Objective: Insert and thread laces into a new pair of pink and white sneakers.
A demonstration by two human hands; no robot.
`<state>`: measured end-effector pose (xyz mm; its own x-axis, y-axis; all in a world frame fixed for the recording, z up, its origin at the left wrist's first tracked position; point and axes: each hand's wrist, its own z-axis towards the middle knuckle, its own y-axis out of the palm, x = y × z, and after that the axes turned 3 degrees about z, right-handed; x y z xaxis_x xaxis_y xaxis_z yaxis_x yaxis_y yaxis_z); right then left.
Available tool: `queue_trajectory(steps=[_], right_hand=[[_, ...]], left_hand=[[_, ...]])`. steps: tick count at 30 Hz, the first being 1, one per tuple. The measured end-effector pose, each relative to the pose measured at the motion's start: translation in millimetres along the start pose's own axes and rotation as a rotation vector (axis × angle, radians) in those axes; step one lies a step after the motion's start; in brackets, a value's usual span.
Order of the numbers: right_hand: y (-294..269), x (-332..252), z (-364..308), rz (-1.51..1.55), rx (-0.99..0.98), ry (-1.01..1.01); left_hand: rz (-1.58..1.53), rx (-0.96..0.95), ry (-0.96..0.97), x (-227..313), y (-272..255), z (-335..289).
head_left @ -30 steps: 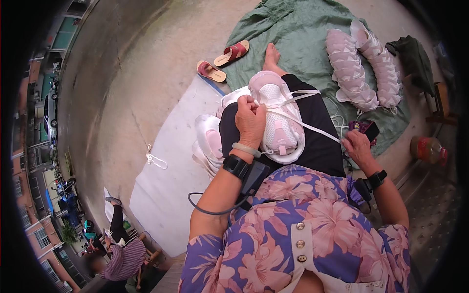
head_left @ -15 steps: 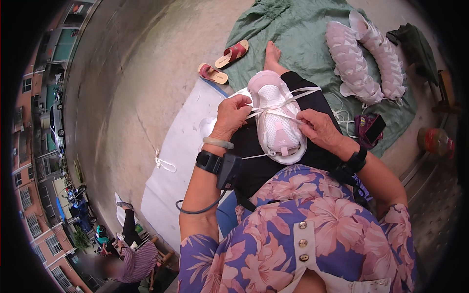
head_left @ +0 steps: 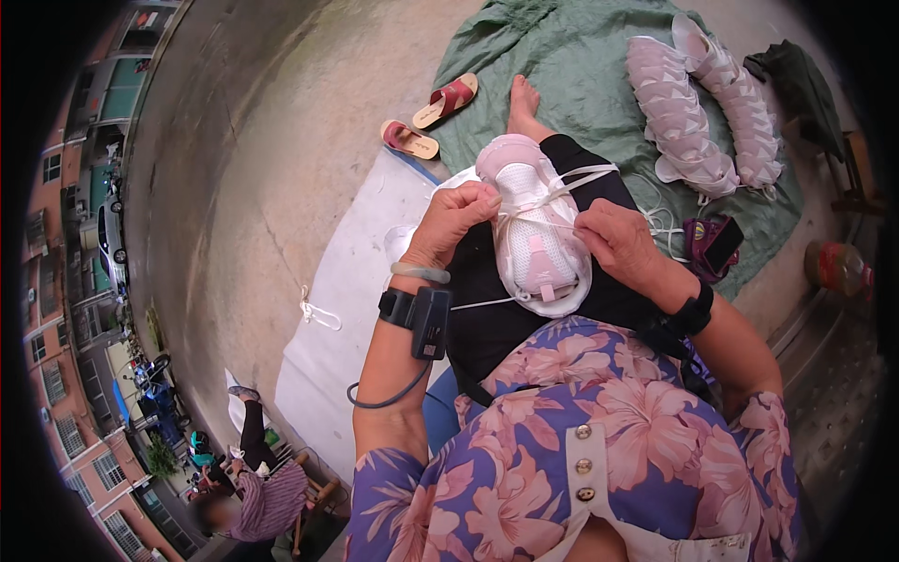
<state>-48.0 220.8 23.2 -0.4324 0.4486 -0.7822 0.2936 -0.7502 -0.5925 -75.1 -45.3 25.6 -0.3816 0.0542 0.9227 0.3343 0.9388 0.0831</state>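
A pink and white shoe upper [head_left: 536,228] lies across my lap on black trousers, its rounded pink toe pointing away from me. White lace [head_left: 582,180] crosses its middle, and one loop sticks out to the right. At the left edge of the upper, my left hand [head_left: 456,217] pinches a piece of the lace between thumb and fingertips. From the right side, my right hand [head_left: 618,236] pinches another stretch of lace, drawn across the upper between the two hands. A thin white cord runs from the heel end toward my left wrist.
Two stacked rows of pink-white shoe uppers [head_left: 682,117] lie on a green cloth [head_left: 571,56] at the far right. Near them are a phone [head_left: 722,245] on a purple pouch and a plastic jug [head_left: 836,266]. Red slippers [head_left: 453,100] stand ahead; another person [head_left: 267,501] sits lower left.
My left hand has moved slightly right, onto the edge of the upper. My right hand has shifted a little right, its fingers still pinching the lace.
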Motion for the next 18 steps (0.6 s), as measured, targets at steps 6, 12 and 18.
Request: queue_trajectory(steps=[6,12,18], right_hand=[[-23,-13,-13,-0.342,0.042,-0.303],[-74,-18,-65,-0.432,0.147,-0.345],[-106,-4,-145,-0.510,0.170,-0.176]], left_hand=[[-0.494,0.169,-0.011,-6,8,-2],[-0.120,0.248,-0.111,-16,26,1],[0.128,0.248,0.046,-29,31,0]])
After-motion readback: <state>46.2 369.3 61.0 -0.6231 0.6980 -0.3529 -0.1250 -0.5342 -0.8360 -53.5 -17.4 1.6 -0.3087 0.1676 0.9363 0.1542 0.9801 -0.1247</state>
